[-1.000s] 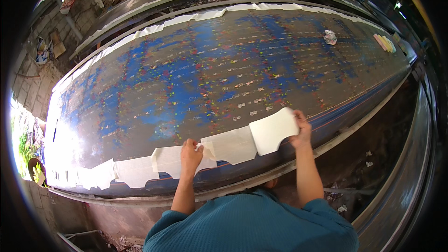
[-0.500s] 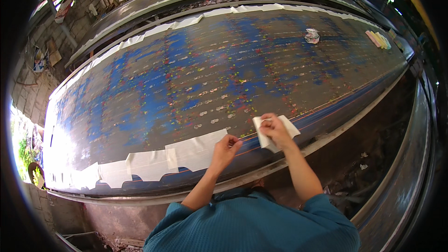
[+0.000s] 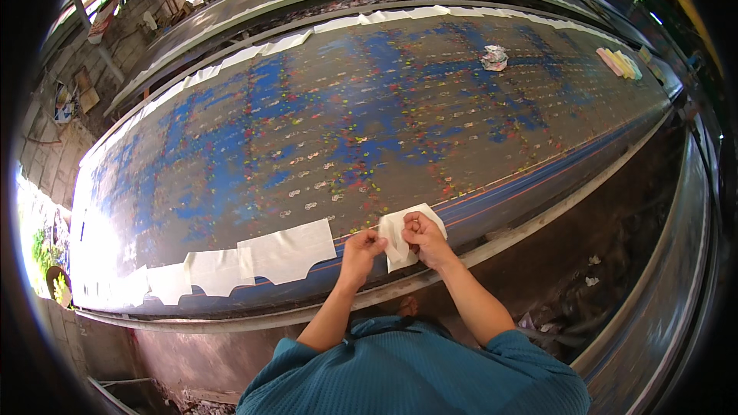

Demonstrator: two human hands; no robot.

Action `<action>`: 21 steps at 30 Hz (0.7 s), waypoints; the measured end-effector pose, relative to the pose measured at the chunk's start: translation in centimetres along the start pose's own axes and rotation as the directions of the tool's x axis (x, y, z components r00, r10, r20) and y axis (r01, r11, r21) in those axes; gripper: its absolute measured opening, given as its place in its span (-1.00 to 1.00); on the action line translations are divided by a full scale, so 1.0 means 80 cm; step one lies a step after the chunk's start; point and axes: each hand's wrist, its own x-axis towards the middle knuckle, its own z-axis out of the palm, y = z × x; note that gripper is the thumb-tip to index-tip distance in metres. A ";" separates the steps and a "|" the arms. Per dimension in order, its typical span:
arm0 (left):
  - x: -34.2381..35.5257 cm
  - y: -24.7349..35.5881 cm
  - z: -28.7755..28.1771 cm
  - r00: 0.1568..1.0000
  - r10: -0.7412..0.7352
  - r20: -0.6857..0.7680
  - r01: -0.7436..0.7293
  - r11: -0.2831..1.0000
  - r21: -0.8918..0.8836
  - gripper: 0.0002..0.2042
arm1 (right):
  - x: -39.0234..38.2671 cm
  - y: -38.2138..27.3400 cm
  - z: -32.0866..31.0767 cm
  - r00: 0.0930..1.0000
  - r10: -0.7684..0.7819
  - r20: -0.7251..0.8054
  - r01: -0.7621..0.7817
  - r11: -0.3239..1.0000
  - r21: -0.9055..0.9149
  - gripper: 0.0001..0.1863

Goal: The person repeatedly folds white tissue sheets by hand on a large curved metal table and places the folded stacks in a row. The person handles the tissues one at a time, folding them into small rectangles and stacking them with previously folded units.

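Between my hands, over the near edge of a long dark table, are off-white fabric pieces point(image 3: 396, 244); how many lie together I cannot tell. My right hand point(image 3: 427, 240) is closed, pinching them from the right. My left hand point(image 3: 360, 257) is closed too, its thumb and fingertips pinching their left edge. Left of my left hand, a row of similar off-white fabric pieces point(image 3: 286, 252) lies along the near edge, overlapping, some with curved cut-outs on the side toward me.
The tabletop point(image 3: 254, 215) is stained blue with red, yellow and green specks. Toward its far right lie a crumpled whitish wad point(image 3: 494, 58) and a pastel striped bundle point(image 3: 619, 64). More off-white pieces point(image 3: 338, 22) line the far edge. Another long table point(image 3: 669, 307) stands at right.
The fabric in my right hand has come over to my left hand, whose fingers now meet its edge. The table and laid pieces have shifted leftward in view.
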 end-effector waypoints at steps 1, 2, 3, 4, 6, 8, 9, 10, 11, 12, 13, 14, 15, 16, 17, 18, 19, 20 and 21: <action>0.001 -0.002 -0.003 1.000 0.001 -0.031 -0.005 0.992 -0.129 -0.97 | -0.001 -0.005 -0.012 0.998 -0.055 -0.012 0.056 0.997 0.058 -0.68; 0.002 -0.003 -0.008 0.999 0.007 -0.049 -0.020 0.961 -0.275 -0.99 | -0.002 -0.015 -0.026 0.996 -0.079 -0.047 0.085 0.985 0.147 -0.70; 0.002 -0.001 -0.020 0.996 0.028 -0.083 -0.054 0.944 -0.326 -0.98 | -0.005 -0.025 -0.040 0.994 -0.101 -0.053 0.111 0.955 0.275 -0.72; 0.002 0.003 -0.035 0.994 0.054 -0.092 -0.088 0.903 -0.421 -0.97 | -0.002 -0.042 -0.057 0.982 -0.112 -0.153 0.155 0.937 0.312 -0.70; 0.002 0.018 -0.061 0.967 0.172 -0.188 -0.240 0.865 -0.440 -0.98 | -0.018 -0.087 -0.098 0.950 -0.214 -0.229 0.293 0.864 0.410 -0.65; -0.005 0.045 -0.085 0.936 0.236 -0.262 -0.330 0.850 -0.410 -0.98 | -0.030 -0.141 -0.135 0.911 -0.310 -0.273 0.398 0.835 0.380 -0.63; -0.011 0.064 -0.095 0.919 0.263 -0.293 -0.362 0.859 -0.362 -0.97 | -0.040 -0.169 -0.151 0.891 -0.358 -0.279 0.446 0.806 0.391 -0.62; -0.017 0.083 -0.101 0.911 0.308 -0.273 -0.396 0.837 -0.378 -0.97 | -0.046 -0.195 -0.164 0.844 -0.314 -0.434 0.484 0.795 0.367 -0.62; -0.021 0.102 -0.103 0.894 0.321 -0.313 -0.416 0.853 -0.316 -0.97 | -0.057 -0.221 -0.176 0.830 -0.388 -0.400 0.526 0.784 0.330 -0.63; -0.023 0.120 -0.101 0.880 0.346 -0.326 -0.440 0.854 -0.278 -0.97 | -0.066 -0.244 -0.184 0.828 -0.441 -0.347 0.548 0.770 0.328 -0.63; -0.027 0.134 -0.097 0.871 0.367 -0.328 -0.459 0.846 -0.271 -0.95 | -0.070 -0.263 -0.190 0.795 -0.467 -0.388 0.579 0.775 0.254 -0.65; -0.026 0.145 -0.089 0.864 0.377 -0.333 -0.457 0.864 -0.210 -0.94 | -0.070 -0.277 -0.194 0.774 -0.509 -0.377 0.609 0.762 0.221 -0.66; -0.023 0.154 -0.081 0.859 0.398 -0.321 -0.466 0.868 -0.172 -0.94 | -0.068 -0.285 -0.196 0.777 -0.508 -0.372 0.594 0.788 0.164 -0.68; -0.018 0.160 -0.074 0.854 0.426 -0.299 -0.481 0.865 -0.142 -0.93 | -0.064 -0.290 -0.198 0.789 -0.509 -0.344 0.577 0.806 0.133 -0.70; -0.007 0.160 -0.061 0.834 0.469 -0.291 -0.484 0.875 0.023 -0.93 | -0.059 -0.292 -0.200 0.811 -0.521 -0.268 0.564 0.817 0.119 -0.72; 0.003 0.155 -0.048 0.841 0.461 -0.284 -0.434 0.887 0.156 -0.94 | -0.047 -0.290 -0.200 0.821 -0.505 -0.267 0.526 0.851 0.008 -0.74; 0.013 0.146 -0.036 0.871 0.429 -0.238 -0.369 0.892 0.260 -0.94 | -0.029 -0.281 -0.196 0.841 -0.495 -0.219 0.489 0.868 -0.085 -0.75; 0.024 0.134 -0.023 0.894 0.412 -0.175 -0.343 0.882 0.323 -0.93 | -0.011 -0.269 -0.191 0.861 -0.472 -0.190 0.444 0.880 -0.171 -0.76; 0.038 0.118 -0.006 0.917 0.373 -0.144 -0.309 0.889 0.338 -0.93 | 0.005 -0.253 -0.185 0.890 -0.438 -0.123 0.400 0.882 -0.250 -0.78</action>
